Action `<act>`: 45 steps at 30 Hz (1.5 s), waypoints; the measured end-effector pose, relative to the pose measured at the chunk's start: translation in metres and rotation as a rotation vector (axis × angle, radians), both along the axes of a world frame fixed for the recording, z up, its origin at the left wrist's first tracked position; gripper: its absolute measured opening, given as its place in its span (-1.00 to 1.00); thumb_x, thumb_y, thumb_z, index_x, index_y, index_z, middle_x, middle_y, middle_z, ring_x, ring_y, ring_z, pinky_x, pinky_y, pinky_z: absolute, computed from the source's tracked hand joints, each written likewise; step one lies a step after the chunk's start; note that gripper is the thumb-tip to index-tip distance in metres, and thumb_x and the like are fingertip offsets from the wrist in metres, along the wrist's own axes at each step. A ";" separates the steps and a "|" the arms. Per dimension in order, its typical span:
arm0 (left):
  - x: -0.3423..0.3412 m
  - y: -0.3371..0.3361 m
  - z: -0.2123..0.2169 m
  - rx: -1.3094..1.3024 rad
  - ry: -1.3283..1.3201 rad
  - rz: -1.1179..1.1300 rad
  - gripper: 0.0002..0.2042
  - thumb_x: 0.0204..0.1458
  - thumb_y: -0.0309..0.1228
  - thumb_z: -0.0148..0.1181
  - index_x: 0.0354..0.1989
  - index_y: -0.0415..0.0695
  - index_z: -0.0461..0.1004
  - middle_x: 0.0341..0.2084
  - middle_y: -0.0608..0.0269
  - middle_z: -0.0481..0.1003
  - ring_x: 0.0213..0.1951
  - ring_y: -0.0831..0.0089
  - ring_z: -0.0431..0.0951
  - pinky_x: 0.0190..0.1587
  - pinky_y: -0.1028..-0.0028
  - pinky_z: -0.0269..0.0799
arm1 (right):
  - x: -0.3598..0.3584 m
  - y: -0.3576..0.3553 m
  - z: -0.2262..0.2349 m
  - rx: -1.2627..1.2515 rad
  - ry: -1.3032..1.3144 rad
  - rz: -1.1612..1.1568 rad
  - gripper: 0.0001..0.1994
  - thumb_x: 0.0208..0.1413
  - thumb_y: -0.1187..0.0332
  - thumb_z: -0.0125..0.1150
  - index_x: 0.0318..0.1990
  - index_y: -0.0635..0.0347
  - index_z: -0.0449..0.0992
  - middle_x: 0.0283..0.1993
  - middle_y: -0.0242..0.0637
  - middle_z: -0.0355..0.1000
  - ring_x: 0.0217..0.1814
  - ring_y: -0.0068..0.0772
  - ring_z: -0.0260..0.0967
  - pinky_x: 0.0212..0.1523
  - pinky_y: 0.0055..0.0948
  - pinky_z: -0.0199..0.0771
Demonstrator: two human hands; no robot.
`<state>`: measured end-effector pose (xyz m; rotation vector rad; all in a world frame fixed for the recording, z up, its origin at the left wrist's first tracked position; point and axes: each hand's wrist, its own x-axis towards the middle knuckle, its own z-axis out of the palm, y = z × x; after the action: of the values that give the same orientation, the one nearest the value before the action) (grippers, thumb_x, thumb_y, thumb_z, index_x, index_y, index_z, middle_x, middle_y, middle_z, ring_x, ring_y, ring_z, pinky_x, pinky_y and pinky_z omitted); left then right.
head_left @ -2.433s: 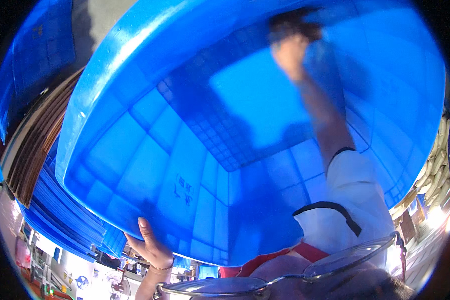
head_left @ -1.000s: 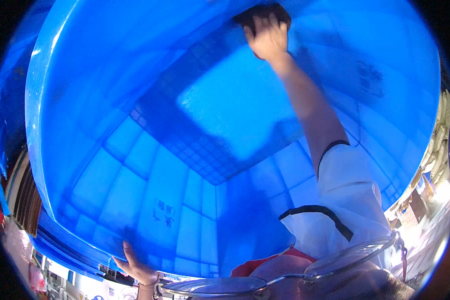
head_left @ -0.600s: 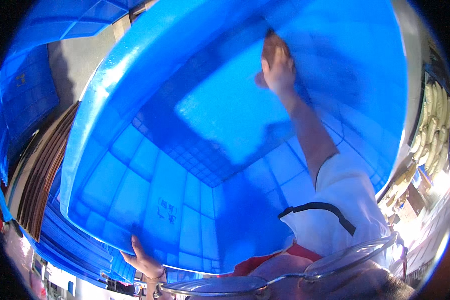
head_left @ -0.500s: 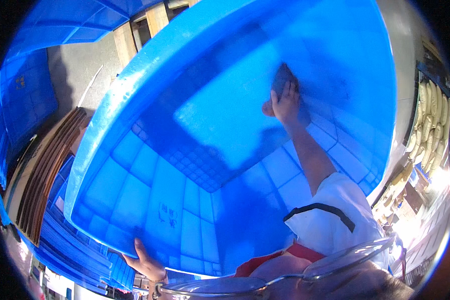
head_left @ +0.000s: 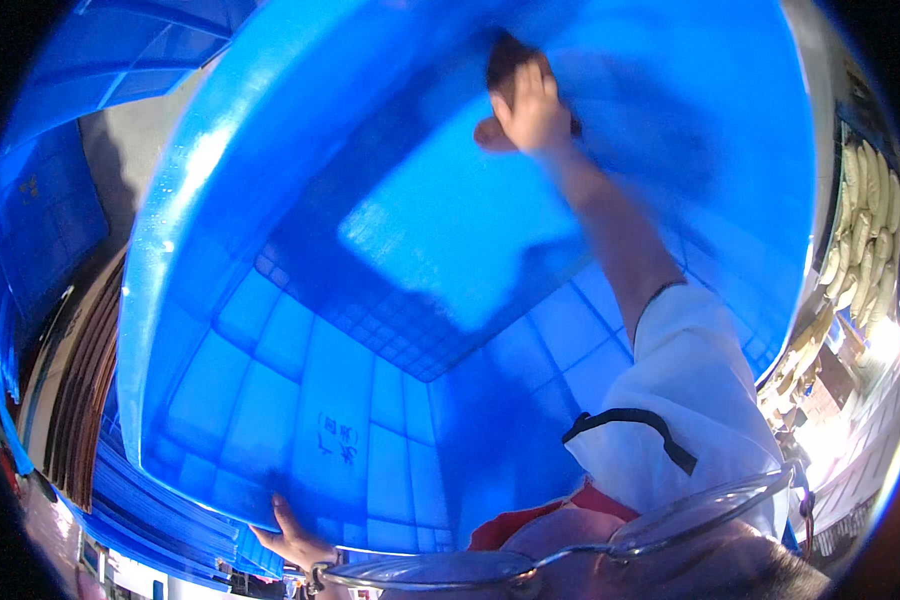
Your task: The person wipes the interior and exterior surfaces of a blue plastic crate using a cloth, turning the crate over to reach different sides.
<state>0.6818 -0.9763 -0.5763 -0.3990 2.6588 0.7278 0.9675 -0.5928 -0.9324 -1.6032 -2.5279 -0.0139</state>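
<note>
A big blue plastic tub [head_left: 335,400] with ribbed walls fills most of the view, its open top toward me. At the near left corner my left hand [head_left: 295,545] is closed over the rim, the thumb on the inner side. Stretched deep into the tub, my right hand [head_left: 538,115] presses a dark brown pad-like thing [head_left: 510,68] against the inside near the far end. A rounded reddish-brown end sticks out beside the palm; I cannot make out its exact kind. Motion blurs this hand and its forearm slightly.
To the left, a stack of brown boards [head_left: 80,385] stands beside the tub, with blue plastic panels [head_left: 50,215] behind it. Another blue container [head_left: 155,45] is at the far left. Pale filled sacks [head_left: 865,235] are piled on the right.
My right hand has slid farther away and to the left inside the tub, taking the dark brown thing along. The left hand stays on the rim.
</note>
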 end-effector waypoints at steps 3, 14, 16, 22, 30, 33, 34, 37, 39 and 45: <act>0.006 0.005 0.001 0.029 0.043 -0.105 -0.34 -0.03 -0.32 0.23 0.19 -0.30 0.05 0.01 -0.04 0.30 -0.06 0.21 0.36 0.00 0.30 0.30 | 0.070 -0.059 0.010 -0.209 -0.190 -0.002 -0.25 0.12 -0.13 -0.16 0.23 0.39 0.03 0.29 0.13 -0.04 0.30 0.13 -0.01 0.23 -0.10 0.10; 0.000 -0.025 -0.006 0.014 0.098 -0.044 -0.35 -0.06 -0.28 0.23 0.17 -0.30 0.11 0.00 -0.06 0.31 -0.07 0.19 0.38 -0.01 0.29 0.32 | -0.023 0.047 -0.007 0.062 -0.066 0.247 -0.48 0.14 0.03 -0.14 0.10 0.26 0.29 0.15 -0.02 0.23 0.23 -0.02 0.08 0.26 -0.11 -0.03; 0.001 -0.024 -0.005 0.052 0.112 -0.019 -0.37 -0.04 -0.31 0.21 0.17 -0.30 0.10 0.01 -0.06 0.30 -0.06 0.19 0.36 0.01 0.28 0.30 | -0.011 0.028 -0.002 -0.046 0.134 0.327 -0.52 0.18 0.08 -0.20 0.14 0.17 0.27 0.18 -0.08 0.20 0.26 -0.02 0.04 0.27 -0.10 -0.06; 0.007 -0.008 -0.004 0.020 0.051 -0.039 -0.43 0.01 -0.37 0.16 0.17 -0.29 0.10 0.01 -0.07 0.29 -0.05 0.20 0.35 0.01 0.28 0.30 | 0.067 -0.137 -0.004 -0.159 -0.171 -0.117 -0.48 0.16 0.08 -0.17 0.23 0.12 0.15 0.24 -0.09 0.12 0.23 0.03 0.05 0.21 0.17 -0.12; 0.005 -0.004 -0.005 0.107 0.116 -0.106 -0.52 0.02 -0.41 0.11 0.08 -0.36 0.16 -0.04 -0.04 0.32 -0.09 0.23 0.37 -0.02 0.29 0.31 | -0.103 -0.111 0.008 -0.216 -0.195 0.194 -0.50 0.16 -0.01 -0.31 0.13 0.05 0.25 0.21 -0.24 0.17 0.29 -0.14 -0.01 0.23 0.06 -0.18; 0.003 0.001 -0.007 0.146 0.036 -0.193 -0.57 0.05 -0.44 0.07 0.06 -0.39 0.18 -0.04 -0.03 0.33 -0.08 0.25 0.37 0.00 0.31 0.30 | -0.095 -0.212 0.000 -0.206 -0.094 0.700 -0.45 0.11 0.00 -0.16 0.24 -0.02 0.17 0.29 -0.32 0.10 0.36 -0.28 -0.09 0.30 0.05 -0.35; 0.002 -0.001 -0.007 0.168 0.039 -0.212 -0.57 0.05 -0.45 0.06 0.06 -0.39 0.18 -0.04 -0.04 0.33 -0.08 0.25 0.37 0.00 0.31 0.30 | -0.085 -0.211 0.002 -0.311 -0.035 0.786 -0.45 0.11 0.01 -0.15 0.24 -0.02 0.15 0.29 -0.33 0.10 0.36 -0.32 -0.09 0.30 0.01 -0.31; 0.000 -0.011 0.002 0.146 0.071 -0.157 -0.57 0.06 -0.47 0.04 0.08 -0.38 0.17 -0.04 -0.06 0.33 -0.09 0.26 0.38 0.01 0.31 0.30 | -0.035 -0.161 0.014 -0.457 -0.064 0.629 -0.46 0.11 0.03 -0.11 0.23 0.00 0.16 0.29 -0.35 0.10 0.35 -0.42 -0.06 0.30 -0.08 -0.21; 0.005 -0.005 -0.001 0.140 0.111 -0.105 -0.57 0.06 -0.47 0.03 0.09 -0.38 0.16 -0.05 -0.05 0.33 -0.09 0.26 0.38 0.02 0.30 0.29 | 0.020 -0.101 0.008 -0.295 -0.117 0.347 -0.47 0.13 0.06 -0.15 0.21 0.11 0.20 0.30 -0.24 0.07 0.37 -0.17 -0.11 0.28 -0.03 -0.18; 0.001 -0.007 -0.008 0.122 0.059 -0.182 -0.57 0.07 -0.40 0.04 0.07 -0.38 0.19 -0.05 -0.05 0.34 -0.12 0.27 0.39 -0.02 0.32 0.31 | -0.042 -0.122 0.001 -0.140 0.007 -0.077 -0.45 0.14 0.04 -0.22 0.22 0.16 0.18 0.32 -0.12 0.02 0.38 -0.14 -0.12 0.28 0.00 -0.23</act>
<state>0.6832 -0.9835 -0.5847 -0.1032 2.6441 0.8501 0.9253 -0.7149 -0.9319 -1.7470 -2.5110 0.1631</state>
